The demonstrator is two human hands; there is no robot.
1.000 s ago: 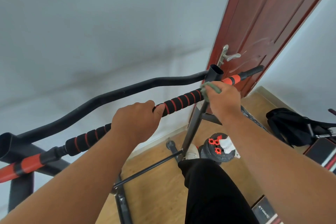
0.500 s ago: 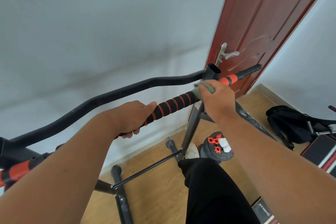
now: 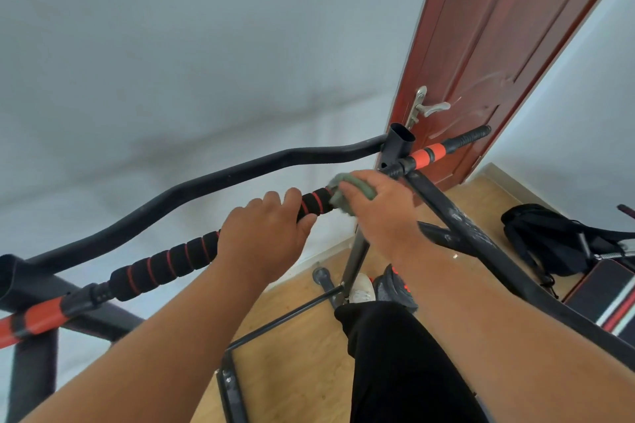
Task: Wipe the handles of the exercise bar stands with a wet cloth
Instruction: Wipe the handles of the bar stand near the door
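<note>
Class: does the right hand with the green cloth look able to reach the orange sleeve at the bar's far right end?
Probably yes. The right hand grips the green cloth just short of the upright black tube; the orange sleeve lies uncovered just beyond.

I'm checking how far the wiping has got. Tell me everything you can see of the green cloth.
The cloth is a small dull-green rag, bunched up and looking soft. Most of it is hidden in the right hand, which grips it and presses it around the black foam grip with red rings on the bar, near the stand's upright tube. The left hand holds the grip just beside it. Whether it is wet cannot be told.
</note>
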